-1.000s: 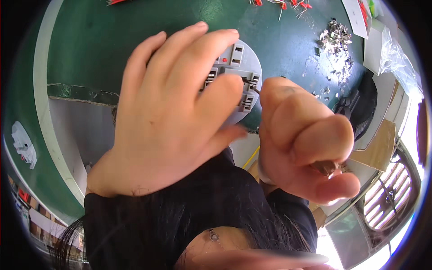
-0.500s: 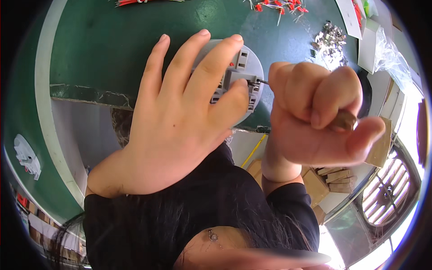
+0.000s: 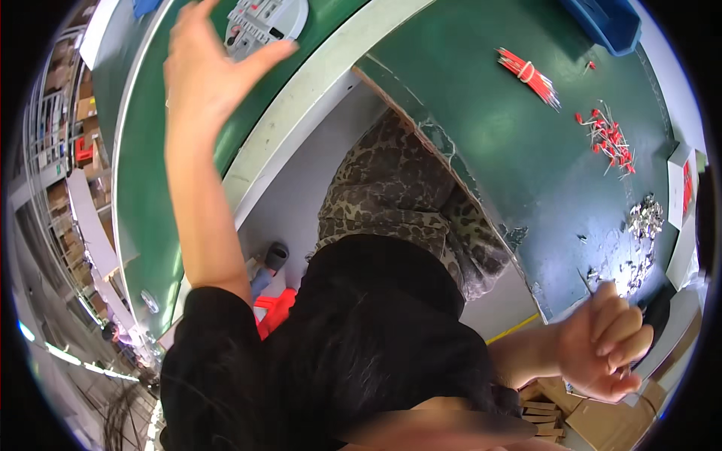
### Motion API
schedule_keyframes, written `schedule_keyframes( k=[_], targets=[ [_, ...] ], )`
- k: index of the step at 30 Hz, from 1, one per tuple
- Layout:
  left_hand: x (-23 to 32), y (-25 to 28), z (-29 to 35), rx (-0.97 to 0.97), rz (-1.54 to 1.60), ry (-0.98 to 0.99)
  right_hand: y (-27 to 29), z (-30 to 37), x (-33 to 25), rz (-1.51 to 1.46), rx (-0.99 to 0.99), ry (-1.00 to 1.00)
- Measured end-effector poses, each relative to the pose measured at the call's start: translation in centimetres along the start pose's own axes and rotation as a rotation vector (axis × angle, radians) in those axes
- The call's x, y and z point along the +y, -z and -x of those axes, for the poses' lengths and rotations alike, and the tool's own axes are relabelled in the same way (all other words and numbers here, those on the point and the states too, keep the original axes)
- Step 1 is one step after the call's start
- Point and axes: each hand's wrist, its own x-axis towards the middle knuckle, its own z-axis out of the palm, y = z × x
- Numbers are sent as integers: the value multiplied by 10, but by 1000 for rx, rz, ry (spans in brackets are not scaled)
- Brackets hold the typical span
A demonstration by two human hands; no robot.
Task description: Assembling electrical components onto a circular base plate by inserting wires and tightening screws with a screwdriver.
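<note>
My left hand [image 3: 203, 75] reaches to the far left over a green belt-like surface, its fingers apart and its thumb stretched out. Beside the thumb and fingers lies a round grey plastic base [image 3: 272, 24] with slots and small fittings; whether the hand touches it is hard to tell. At the lower right my right hand [image 3: 608, 342] is closed around a screwdriver, whose thin dark shaft [image 3: 583, 280] sticks out past the curled fingers. Most of the handle is hidden in the palm. This hand is near the right end of the green worktable [image 3: 481, 98].
On the worktable lie a banded bundle of red-sleeved wires [image 3: 529, 74], scattered red-headed parts [image 3: 611, 143] and a pile of small metal pieces [image 3: 645, 218]. A blue bin [image 3: 608, 26] stands at the back. A pale rail [image 3: 301, 98] runs between belt and table. Cardboard [image 3: 617, 417] is at lower right.
My view has turned left. The left hand and the grey base are now off the worktable, over the green belt. My right hand has drawn away from the base, still holding the screwdriver.
</note>
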Motion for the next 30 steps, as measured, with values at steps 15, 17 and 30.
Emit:
schedule_keyframes(
  k=[15, 17, 30],
  targets=[
    [161, -10, 35, -349, 309, -980, 16, -10, 21, 1626, -187, -158],
    [195, -21, 43, -447, 378, -1013, 24, -13, 24, 1624, -221, -105],
    [246, -59, -32, -261, 543, -746, 43, -20, 40, 1486, -153, 217]
  ],
)
